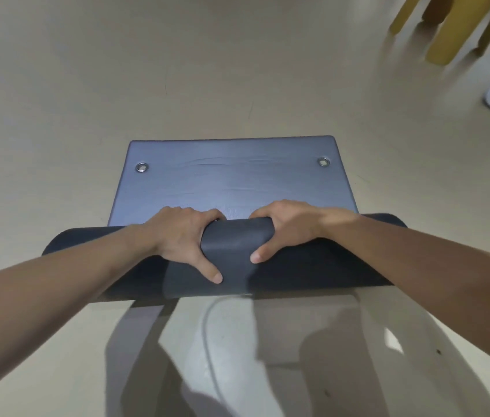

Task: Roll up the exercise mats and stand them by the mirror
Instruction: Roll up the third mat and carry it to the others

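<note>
A thick, dark grey foam exercise mat [222, 176] lay on the pale beige floor [72, 85], most of it already wound into a fat roll nearest the person. On that roll, the left hand [183, 236] pressed down left of the middle, fingers curled over the far side and thumb spread toward the near side. The right hand [286, 227] clasped the roll just beside it in the same way, a bare stretch of roll between the two thumbs. Beyond the roll, the mat's unrolled end lay flat, with a metal eyelet [141, 167] near each far corner. Well beyond the mat, to the right, stood blurred yellow wooden furniture legs [445, 40].
</note>
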Tool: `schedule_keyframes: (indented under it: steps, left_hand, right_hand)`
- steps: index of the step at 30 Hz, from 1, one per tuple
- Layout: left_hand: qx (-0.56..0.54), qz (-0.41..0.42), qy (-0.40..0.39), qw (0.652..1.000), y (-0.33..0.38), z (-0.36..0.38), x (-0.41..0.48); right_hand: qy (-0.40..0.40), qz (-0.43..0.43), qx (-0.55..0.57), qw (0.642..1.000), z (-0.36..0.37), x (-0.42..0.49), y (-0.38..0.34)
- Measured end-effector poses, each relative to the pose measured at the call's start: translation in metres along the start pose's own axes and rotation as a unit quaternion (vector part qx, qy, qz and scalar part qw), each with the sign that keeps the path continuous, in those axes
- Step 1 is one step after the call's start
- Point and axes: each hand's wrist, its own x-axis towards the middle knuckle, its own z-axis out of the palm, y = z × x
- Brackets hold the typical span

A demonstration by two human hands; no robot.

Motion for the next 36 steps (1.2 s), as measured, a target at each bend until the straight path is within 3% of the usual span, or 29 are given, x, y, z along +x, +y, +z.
schedule_keyframes:
  steps: [2,5,7,11,15,17,19,23,26,29,31,34,36]
  left_hand:
    - [-0.091,0.002,-0.091,0.992,-0.001,0.002,-0.004]
    - [-0.227,0.018,-0.236,0.945,0.008,0.026,-0.021]
    - [-0.224,0.039,-0.241,0.944,0.016,0.047,-0.034]
    - [-0.09,0.09,-0.089,0.988,0.02,0.061,-0.054]
    - [0.013,0.126,0.126,0.984,0.029,0.093,-0.081]
    - [0.035,0.097,0.197,0.975,0.043,0.116,-0.098]
    - [0.071,0.071,0.219,0.97,0.052,0.134,-0.107]
    - [0.116,0.081,0.207,0.968,0.048,0.133,-0.099]
    - [0.122,0.085,0.175,0.973,0.039,0.111,-0.083]
    - [0.071,0.084,0.11,0.988,0.028,0.081,-0.061]
    - [0.026,0.071,0.07,0.995,0.02,0.066,-0.045]
    - [0.001,0.068,0.05,0.996,0.01,0.053,-0.028]
    - [0.016,0.069,0.073,0.995,0.006,0.047,-0.02]
  right_hand:
    - [-0.069,0.013,0.072,0.995,0.011,-0.006,0.004]
    - [-0.159,0.036,0.123,0.979,0.047,-0.02,0.009]
    - [-0.184,0.043,0.126,0.974,0.067,-0.028,0.011]
    - [-0.187,0.037,0.134,0.973,0.07,-0.033,0.012]
    - [-0.179,0.033,0.108,0.977,0.067,-0.03,0.012]
    - [-0.15,0.027,0.084,0.985,0.064,-0.029,0.011]
    - [-0.13,0.027,0.054,0.99,0.061,-0.028,0.009]
    - [-0.091,0.027,0.025,0.995,0.057,-0.033,0.007]
    - [0.008,0.041,-0.001,0.999,0.053,-0.039,0.004]
    - [0.187,0.026,-0.131,0.973,0.062,-0.045,-0.004]
    - [0.262,-0.012,-0.159,0.952,0.081,-0.055,-0.016]
    - [0.322,-0.074,-0.218,0.918,0.119,-0.073,-0.021]
    - [0.302,-0.069,-0.274,0.91,0.141,-0.082,-0.013]
